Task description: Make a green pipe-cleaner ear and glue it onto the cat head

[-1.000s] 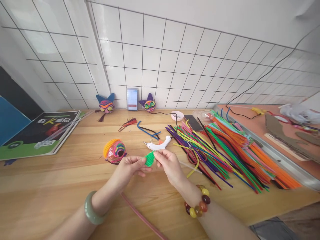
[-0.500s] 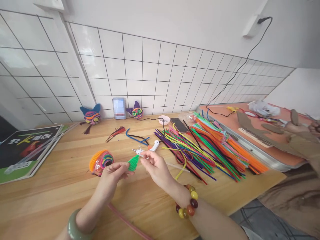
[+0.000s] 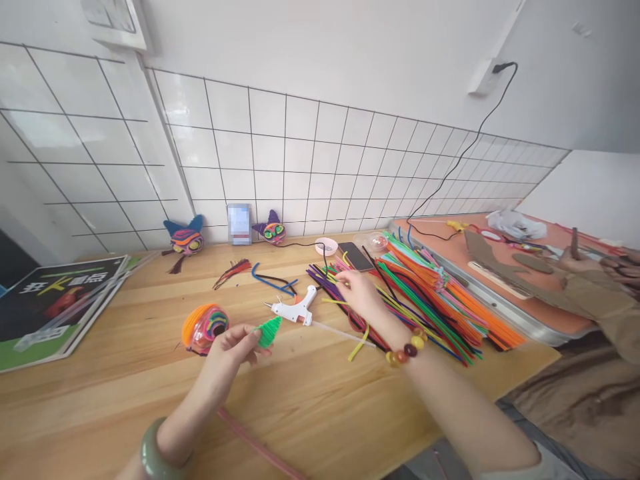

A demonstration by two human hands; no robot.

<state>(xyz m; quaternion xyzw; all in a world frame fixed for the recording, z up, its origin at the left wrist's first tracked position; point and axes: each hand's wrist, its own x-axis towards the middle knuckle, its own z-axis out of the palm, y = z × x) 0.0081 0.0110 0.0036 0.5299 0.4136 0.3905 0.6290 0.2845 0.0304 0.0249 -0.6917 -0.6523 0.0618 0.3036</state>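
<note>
A green leaf-shaped piece (image 3: 271, 332), ridged as if made of wound pipe cleaner, points up and right from my left hand (image 3: 239, 347), pinched between thumb and fingers. My right hand (image 3: 359, 292) is above the left part of a loose pile of coloured pipe cleaners (image 3: 425, 307), its fingers drawn together. Whatever may be between those fingertips is too small to make out. A white glue gun (image 3: 295, 311) with a clear glue stick lies between the hands. Left of my left hand sits a clear ball (image 3: 205, 328) partly wrapped in orange and multicoloured strands.
Against the tiled wall stand two animal heads (image 3: 184, 239) and a phone (image 3: 239, 224). A pink bowl (image 3: 326, 247) and a dark phone (image 3: 355, 256) lie behind the pile. Magazines (image 3: 60, 300) are at left. A co-worker's hands are at far right, near brown cardboard (image 3: 493, 263).
My right hand has left the green piece and moved right and away from me, over the pipe cleaners, uncovering the glue gun. My left hand still holds the piece. The view has tilted up slightly.
</note>
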